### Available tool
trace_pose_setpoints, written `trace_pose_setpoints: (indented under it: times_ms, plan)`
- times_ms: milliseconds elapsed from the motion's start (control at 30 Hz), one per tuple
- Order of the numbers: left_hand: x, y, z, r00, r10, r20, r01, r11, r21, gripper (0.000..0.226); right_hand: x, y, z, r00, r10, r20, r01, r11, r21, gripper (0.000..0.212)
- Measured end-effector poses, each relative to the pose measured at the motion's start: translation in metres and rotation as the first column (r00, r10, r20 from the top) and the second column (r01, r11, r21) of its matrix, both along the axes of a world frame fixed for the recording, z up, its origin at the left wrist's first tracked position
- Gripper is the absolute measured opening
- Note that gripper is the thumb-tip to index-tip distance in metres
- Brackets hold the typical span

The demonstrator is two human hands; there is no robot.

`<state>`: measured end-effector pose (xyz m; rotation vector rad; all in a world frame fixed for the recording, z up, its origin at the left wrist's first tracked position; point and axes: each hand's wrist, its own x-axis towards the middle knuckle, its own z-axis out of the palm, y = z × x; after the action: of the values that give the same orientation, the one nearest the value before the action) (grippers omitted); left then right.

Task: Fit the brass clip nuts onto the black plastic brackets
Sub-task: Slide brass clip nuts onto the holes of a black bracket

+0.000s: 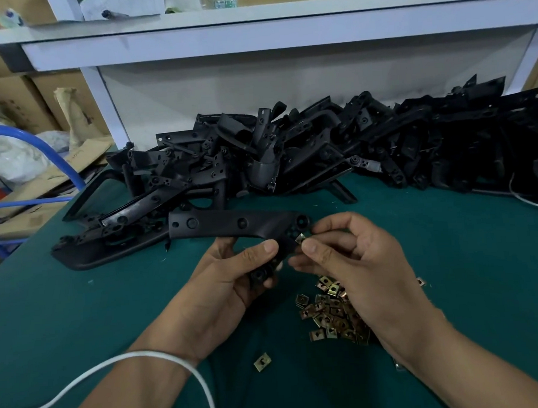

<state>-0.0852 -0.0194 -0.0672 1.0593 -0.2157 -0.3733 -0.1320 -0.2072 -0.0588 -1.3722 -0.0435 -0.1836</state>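
Observation:
My left hand (pixel 234 274) grips a long black plastic bracket (pixel 231 224) by its lower arm and holds it level above the green table. My right hand (pixel 351 262) pinches a small brass clip nut (pixel 301 239) between thumb and fingers, right at the bracket's right end beside a round hole. A heap of brass clip nuts (pixel 332 316) lies on the table under my right wrist. One loose clip nut (pixel 262 361) lies apart, nearer to me.
A large pile of black brackets (pixel 320 145) runs across the back of the green table (pixel 80 307). A white cable (pixel 145 360) loops over my left forearm. A white shelf frame (pixel 253 39) stands behind the pile; cardboard boxes and a blue tube frame (pixel 50 153) are at left.

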Motion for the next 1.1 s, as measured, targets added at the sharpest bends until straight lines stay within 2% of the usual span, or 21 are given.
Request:
trace_pose_setpoints:
  times_ms: [233, 333, 433, 533, 667, 767, 867, 900, 933, 967, 1000, 1100]
  plan:
    - [0.000, -0.002, -0.001, 1.000, -0.006, -0.024, 0.006, 1.000, 0.001, 0.053, -0.004, 0.002, 0.003, 0.999, -0.036, -0.013, 0.036, 0.999, -0.014, 0.019]
    - [0.000, -0.002, -0.001, 0.998, -0.024, -0.052, 0.023, 1.000, -0.015, 0.053, -0.005, 0.004, 0.003, 0.997, -0.079, 0.001, 0.079, 0.993, -0.084, 0.017]
    - [0.001, 0.001, 0.000, 0.996, -0.072, -0.049, 0.073, 0.997, 0.022, 0.050, -0.005, -0.002, 0.008, 0.999, -0.042, 0.012, 0.044, 0.985, -0.169, 0.018]
    - [0.001, 0.004, 0.001, 0.989, -0.132, -0.064, 0.136, 0.989, 0.065, 0.059, -0.006, -0.006, 0.012, 1.000, -0.004, 0.011, 0.007, 0.977, -0.215, 0.024]
    - [0.001, 0.005, 0.001, 0.982, -0.164, -0.097, 0.167, 0.986, 0.019, 0.065, -0.005, -0.009, 0.014, 0.999, 0.038, 0.032, -0.031, 0.975, -0.218, 0.033]
    - [0.001, 0.005, 0.001, 0.985, -0.149, -0.088, 0.152, 0.988, 0.024, 0.065, -0.003, -0.013, 0.016, 0.998, 0.044, 0.042, -0.027, 0.944, -0.329, 0.036]
    - [0.003, 0.004, -0.001, 0.992, -0.079, -0.102, 0.076, 0.997, -0.029, 0.052, 0.001, -0.020, 0.013, 0.997, -0.017, 0.078, 0.059, 0.820, -0.569, 0.022]
    - [0.005, 0.004, -0.001, 0.993, -0.036, -0.115, 0.030, 0.998, -0.054, 0.045, 0.003, -0.024, 0.011, 0.992, -0.057, 0.109, 0.116, 0.724, -0.680, 0.013]
    - [0.007, 0.005, -0.002, 0.991, 0.011, -0.132, -0.022, 0.997, -0.078, 0.038, 0.004, -0.027, 0.008, 0.986, -0.092, 0.139, 0.167, 0.587, -0.792, 0.008]
    - [0.010, 0.006, -0.002, 0.987, 0.051, -0.150, -0.067, 0.993, -0.101, 0.032, 0.004, -0.029, 0.004, 0.983, -0.105, 0.153, 0.184, 0.445, -0.877, 0.010]
    - [0.012, 0.007, -0.003, 0.983, 0.078, -0.164, -0.099, 0.988, -0.122, 0.028, 0.004, -0.029, 0.001, 0.982, -0.108, 0.153, 0.181, 0.345, -0.921, 0.017]
    - [0.015, 0.006, -0.004, 0.979, 0.097, -0.178, -0.125, 0.980, -0.155, 0.020, 0.003, -0.022, -0.006, 0.980, -0.128, 0.154, 0.182, 0.250, -0.951, 0.027]
